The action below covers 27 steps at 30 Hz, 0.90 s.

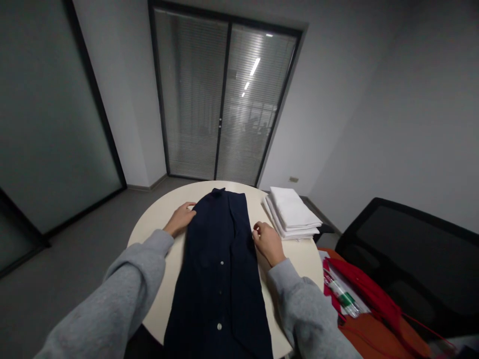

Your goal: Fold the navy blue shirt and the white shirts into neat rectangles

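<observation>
A dark navy button-front shirt (209, 279) lies lengthwise on the round pale table (151, 224), its sides folded in to a long narrow shape. Light buttons run down its middle, and the near end drops out of the picture at the bottom. My left hand (181, 219) is at the shirt's upper left edge, thumb and forefinger closed on the cloth. Across from it, my right hand (267, 240) has its fingers curled at the right edge, pinching the fabric there; the fingertips are partly hidden.
A stack of folded white cloths (294, 212) sits at the table's right rim. Right of the table stands a black mesh-backed chair (407, 254). Beside it are a red bag (366, 284) and a clear bottle with a green label (346, 298). Glass doors with blinds (220, 99) stand behind.
</observation>
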{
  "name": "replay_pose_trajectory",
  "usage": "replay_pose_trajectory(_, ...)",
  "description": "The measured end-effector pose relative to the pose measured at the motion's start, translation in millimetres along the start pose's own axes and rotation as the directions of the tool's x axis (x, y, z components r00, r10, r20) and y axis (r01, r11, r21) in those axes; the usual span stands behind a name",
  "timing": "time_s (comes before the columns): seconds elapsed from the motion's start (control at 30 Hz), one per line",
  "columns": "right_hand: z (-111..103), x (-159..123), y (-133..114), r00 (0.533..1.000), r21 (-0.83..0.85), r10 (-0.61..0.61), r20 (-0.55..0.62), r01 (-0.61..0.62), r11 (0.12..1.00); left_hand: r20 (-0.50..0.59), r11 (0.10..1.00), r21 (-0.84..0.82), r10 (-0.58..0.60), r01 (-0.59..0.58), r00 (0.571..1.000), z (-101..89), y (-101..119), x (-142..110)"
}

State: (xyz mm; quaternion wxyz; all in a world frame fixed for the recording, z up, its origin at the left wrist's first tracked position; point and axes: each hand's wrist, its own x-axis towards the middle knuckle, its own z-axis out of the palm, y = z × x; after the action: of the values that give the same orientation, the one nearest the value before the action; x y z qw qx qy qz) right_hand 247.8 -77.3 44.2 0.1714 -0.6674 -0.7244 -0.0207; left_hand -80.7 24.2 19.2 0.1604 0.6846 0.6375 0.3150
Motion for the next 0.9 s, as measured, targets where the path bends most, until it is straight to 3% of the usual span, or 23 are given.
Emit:
replay_pose_trajectory(0.07,0,-6,-17,0.987,0.04,-0.163,0.018,0.162,0.986,-0.006,0.999,0.016,-0.046,0.046,0.999,-17.5,-24,-1)
replay_pose_trajectory(0.17,9,-14,-43,0.873,0.107,-0.481,0.086,0.472,0.875,0.037,0.991,0.102,-0.089,0.085,0.995,-36.1,-53,-6)
replay_pose_trajectory(0.23,14,-16,-49,0.825,0.108,-0.549,0.133,0.539,0.836,0.07,0.98,0.179,-0.103,0.089,0.992,-44.8,-64,-9)
replay_pose_trajectory(0.37,18,-14,-38,0.888,0.056,-0.439,0.137,0.435,0.899,0.08,0.956,0.291,-0.066,0.04,0.995,-48.8,-55,-13)
replay_pose_trajectory(0.43,19,-13,-32,0.912,0.075,-0.388,0.133,0.381,0.921,0.135,0.949,0.303,0.05,-0.089,0.99,-40.6,-39,-16)
replay_pose_trajectory(0.5,20,-12,-28,0.923,0.104,-0.357,0.144,0.345,0.933,0.266,0.924,0.283,0.183,-0.258,0.946,-26.6,-24,-21)
replay_pose_trajectory(0.57,21,-11,-26,0.931,0.117,-0.335,0.146,0.32,0.94,0.394,0.895,0.271,0.232,-0.354,0.889,-10.7,-16,-30)
replay_pose_trajectory(0.7,9,-12,-9,0.968,0.074,-0.228,0.107,0.221,0.972,0.433,0.881,0.322,0.188,-0.346,0.882,9.5,-21,-45)
replay_pose_trajectory(0.9,-29,-36,44,0.999,-0.149,0.039,-0.028,-0.043,0.988,0.424,0.878,0.327,0.194,-0.349,0.885,9.7,-27,-47)
